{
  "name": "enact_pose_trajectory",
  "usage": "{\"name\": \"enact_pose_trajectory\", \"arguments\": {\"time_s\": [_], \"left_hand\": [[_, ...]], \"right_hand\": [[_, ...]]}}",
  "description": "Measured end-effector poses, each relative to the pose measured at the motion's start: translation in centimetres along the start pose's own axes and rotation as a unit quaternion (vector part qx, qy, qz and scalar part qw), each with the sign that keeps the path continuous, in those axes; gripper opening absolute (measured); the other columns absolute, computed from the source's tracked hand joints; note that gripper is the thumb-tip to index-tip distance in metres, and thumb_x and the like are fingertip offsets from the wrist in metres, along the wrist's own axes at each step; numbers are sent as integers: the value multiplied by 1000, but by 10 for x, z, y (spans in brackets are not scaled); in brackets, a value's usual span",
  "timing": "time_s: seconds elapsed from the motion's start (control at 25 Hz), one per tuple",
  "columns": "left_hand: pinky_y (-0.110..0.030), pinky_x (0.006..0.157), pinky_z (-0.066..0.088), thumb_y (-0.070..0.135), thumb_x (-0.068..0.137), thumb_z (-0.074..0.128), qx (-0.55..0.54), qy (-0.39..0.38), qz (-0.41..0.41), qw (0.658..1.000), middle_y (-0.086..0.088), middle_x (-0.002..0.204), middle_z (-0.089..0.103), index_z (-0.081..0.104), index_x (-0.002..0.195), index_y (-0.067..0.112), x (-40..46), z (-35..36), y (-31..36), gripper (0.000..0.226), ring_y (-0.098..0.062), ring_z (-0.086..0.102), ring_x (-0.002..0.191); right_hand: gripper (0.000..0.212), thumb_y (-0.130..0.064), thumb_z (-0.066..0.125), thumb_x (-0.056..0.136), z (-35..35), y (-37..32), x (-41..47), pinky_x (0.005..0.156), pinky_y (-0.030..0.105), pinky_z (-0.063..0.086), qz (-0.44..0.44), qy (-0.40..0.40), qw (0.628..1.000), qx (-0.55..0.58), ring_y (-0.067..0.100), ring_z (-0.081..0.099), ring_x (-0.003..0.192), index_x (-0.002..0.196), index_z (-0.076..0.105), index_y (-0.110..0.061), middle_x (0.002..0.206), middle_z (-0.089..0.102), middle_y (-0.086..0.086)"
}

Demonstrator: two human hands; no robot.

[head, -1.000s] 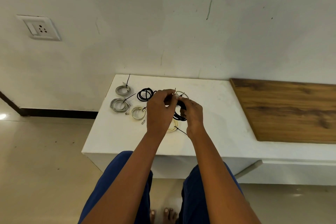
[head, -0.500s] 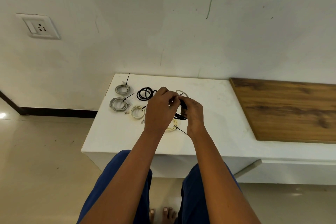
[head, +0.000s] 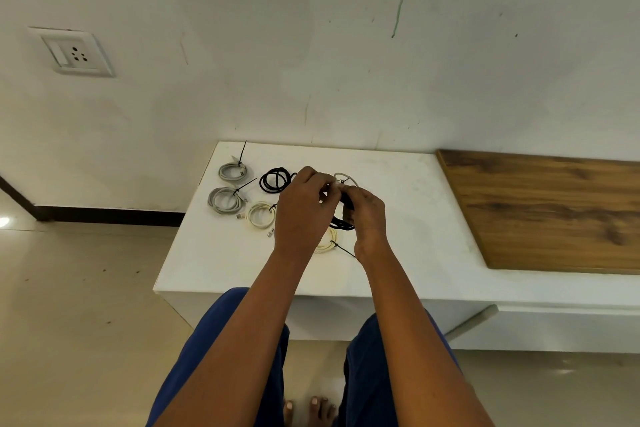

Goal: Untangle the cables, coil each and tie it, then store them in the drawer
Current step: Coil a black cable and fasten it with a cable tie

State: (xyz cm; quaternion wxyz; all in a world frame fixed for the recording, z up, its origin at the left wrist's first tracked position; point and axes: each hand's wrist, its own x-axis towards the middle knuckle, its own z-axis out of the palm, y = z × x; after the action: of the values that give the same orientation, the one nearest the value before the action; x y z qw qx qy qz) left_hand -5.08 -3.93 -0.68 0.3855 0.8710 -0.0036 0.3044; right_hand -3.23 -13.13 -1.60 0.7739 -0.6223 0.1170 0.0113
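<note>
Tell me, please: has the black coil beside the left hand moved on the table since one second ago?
No. The black coil lies in the same place beside the two grey coils; only the camera shifted slightly.

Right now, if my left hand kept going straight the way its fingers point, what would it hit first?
Your left hand points right, toward your right hand. It would meet those fingers and the black cable pinched between them first; they look nearly touching, though depth is unclear.

Wall socket at upper left, wooden panel at right, dark skirting
</note>
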Motion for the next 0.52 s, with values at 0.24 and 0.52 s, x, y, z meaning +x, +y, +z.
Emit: {"name": "enact_pose_trajectory", "arguments": {"time_s": [0.24, 0.52], "left_hand": [[-23, 59, 42, 8, 81, 67, 10, -11, 5, 1000, -6, 82, 65, 73, 85, 5, 0, 0, -1, 8, -16, 59, 66], [-12, 64, 34, 7, 84, 65, 2, -21, 11, 1000, -7, 82, 65, 74, 89, 5, 3, 3, -7, 10, -12, 55, 69]], "right_hand": [[34, -13, 64, 82, 0, 1, 2, 40, 10, 32, -1, 3, 1000, -21, 3, 35, 38, 50, 58, -22, 42, 44, -11], [15, -17, 59, 87, 0, 6, 3, 70, 24, 46, -46, -17, 996, -79, 8, 58, 67, 74, 64, -21, 73, 63, -5]]}}
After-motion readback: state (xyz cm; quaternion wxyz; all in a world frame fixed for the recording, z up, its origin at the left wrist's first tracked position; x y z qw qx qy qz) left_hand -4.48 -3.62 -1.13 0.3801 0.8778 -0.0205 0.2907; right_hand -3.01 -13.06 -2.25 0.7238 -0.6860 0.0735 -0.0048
